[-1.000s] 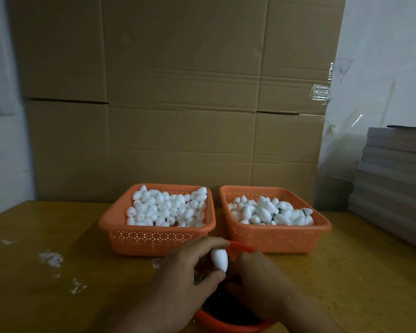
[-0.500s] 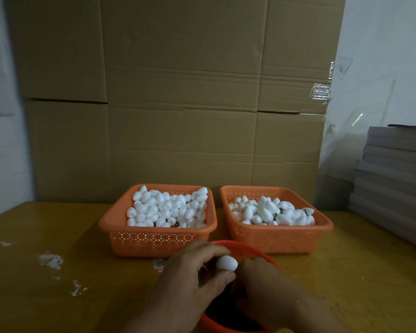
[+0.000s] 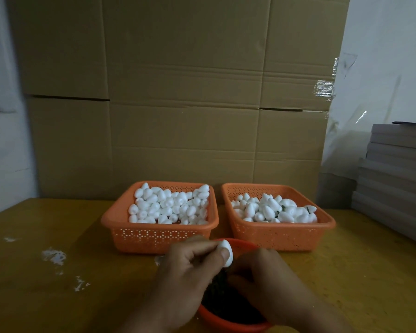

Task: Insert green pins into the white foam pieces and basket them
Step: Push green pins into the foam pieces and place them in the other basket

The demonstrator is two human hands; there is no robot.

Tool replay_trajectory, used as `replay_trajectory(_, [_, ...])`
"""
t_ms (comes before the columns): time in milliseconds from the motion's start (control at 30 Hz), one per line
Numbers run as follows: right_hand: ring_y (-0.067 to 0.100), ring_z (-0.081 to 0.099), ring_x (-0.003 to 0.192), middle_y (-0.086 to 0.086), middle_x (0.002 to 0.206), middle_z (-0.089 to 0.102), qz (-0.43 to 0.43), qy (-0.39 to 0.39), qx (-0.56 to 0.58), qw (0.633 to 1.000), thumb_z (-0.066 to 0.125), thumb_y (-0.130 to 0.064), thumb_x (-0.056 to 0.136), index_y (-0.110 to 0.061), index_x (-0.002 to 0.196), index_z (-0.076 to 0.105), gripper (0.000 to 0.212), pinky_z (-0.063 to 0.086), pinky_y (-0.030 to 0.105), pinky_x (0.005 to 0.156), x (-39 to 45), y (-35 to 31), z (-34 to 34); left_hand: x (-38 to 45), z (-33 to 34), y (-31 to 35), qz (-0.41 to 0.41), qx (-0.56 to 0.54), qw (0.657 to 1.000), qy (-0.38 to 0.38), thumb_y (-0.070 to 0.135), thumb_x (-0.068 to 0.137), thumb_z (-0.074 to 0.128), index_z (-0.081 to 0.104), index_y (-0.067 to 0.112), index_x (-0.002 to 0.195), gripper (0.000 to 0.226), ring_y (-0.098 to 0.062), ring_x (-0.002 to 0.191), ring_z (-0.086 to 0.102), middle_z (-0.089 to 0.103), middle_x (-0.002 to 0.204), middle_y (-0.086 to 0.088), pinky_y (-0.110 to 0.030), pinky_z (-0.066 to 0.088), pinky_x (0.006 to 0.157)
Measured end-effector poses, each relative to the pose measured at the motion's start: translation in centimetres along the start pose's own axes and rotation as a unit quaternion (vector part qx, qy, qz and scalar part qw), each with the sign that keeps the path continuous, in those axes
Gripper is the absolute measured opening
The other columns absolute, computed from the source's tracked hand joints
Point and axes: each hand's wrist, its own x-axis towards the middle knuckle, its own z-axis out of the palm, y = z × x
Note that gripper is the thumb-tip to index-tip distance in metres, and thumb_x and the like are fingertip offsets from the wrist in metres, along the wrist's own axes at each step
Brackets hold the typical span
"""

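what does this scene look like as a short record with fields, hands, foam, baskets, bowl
left hand: pinches one foam piece between thumb and fingers, above the bowl
right hand: over the bowl, fingers curled under near the foam piece; what it holds is hidden
bowl: red, nearest the person, dark contents
left basket: orange, full of white foam pieces
right basket: orange, foam pieces with bits of green among them
table: yellow-brown, white marks at left
behind: cardboard boxes
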Motion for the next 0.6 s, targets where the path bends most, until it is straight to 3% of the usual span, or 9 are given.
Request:
replay_trajectory(133, [0.009,0.064,0.084,-0.009,0.091,0.071,-0.008,0.056,0.015,0.998,0.06,-0.026,0.095,-0.025,0.096,0.069,0.01,0.052,0.035,0.079,-0.2,-0.3,0.2,0.2,-0.1,0.1,-0.085,-0.16,0.983,0.033,0.044,0.073,0.081,0.081,0.019,0.091,0.03,-0.015,0.065,0.057,0.066,0.073,-0.007,-0.026,0.047,0.06])
replay_trajectory(233, [0.01,0.064,0.083,-0.012,0.089,0.07,-0.021,0.081,0.04,0.996,0.058,-0.025,0.097,-0.028,0.099,0.066,0.009,0.051,0.036,0.077,-0.3,-0.5,0.3,0.4,-0.2,0.4,-0.123,-0.268,0.955,0.047,0.032,0.07,0.069,0.079,0.02,0.103,0.037,-0.016,0.061,0.058,0.068,0.074,-0.011,-0.025,0.046,0.052])
replay_trajectory(367, [0.002,0.065,0.073,-0.013,0.074,0.068,-0.014,0.118,0.117,0.986,0.069,-0.03,0.092,-0.036,0.111,0.062,0.021,0.051,0.022,0.066,-0.5,-0.7,-0.1,0.6,-0.4,0.9,-0.165,-0.328,0.928,0.062,0.029,0.074,0.068,0.08,0.016,0.086,0.022,-0.017,0.059,0.059,0.065,0.074,-0.015,-0.024,0.046,0.05])
replay_trajectory(533, [0.004,0.059,0.051,0.001,0.065,0.069,0.005,0.194,0.307,0.932,0.084,-0.034,0.067,-0.022,0.075,0.07,0.02,0.045,0.018,0.049,-0.6,-1.6,-0.7,0.7,-0.9,1.1,-0.208,-0.366,0.905,0.057,0.029,0.079,0.07,0.079,0.013,0.08,0.019,-0.017,0.059,0.06,0.066,0.076,-0.015,-0.023,0.048,0.049])
replay_trajectory(600, [0.005,0.059,0.049,0.003,0.062,0.07,-0.007,0.187,0.381,0.906,0.084,-0.028,0.065,-0.019,0.072,0.074,0.015,0.045,0.016,0.049,-0.7,-2.1,-0.9,0.7,-1.0,1.1,-0.216,-0.371,0.901,0.054,0.03,0.078,0.072,0.08,0.011,0.082,0.021,-0.016,0.058,0.06,0.066,0.076,-0.014,-0.023,0.048,0.047])
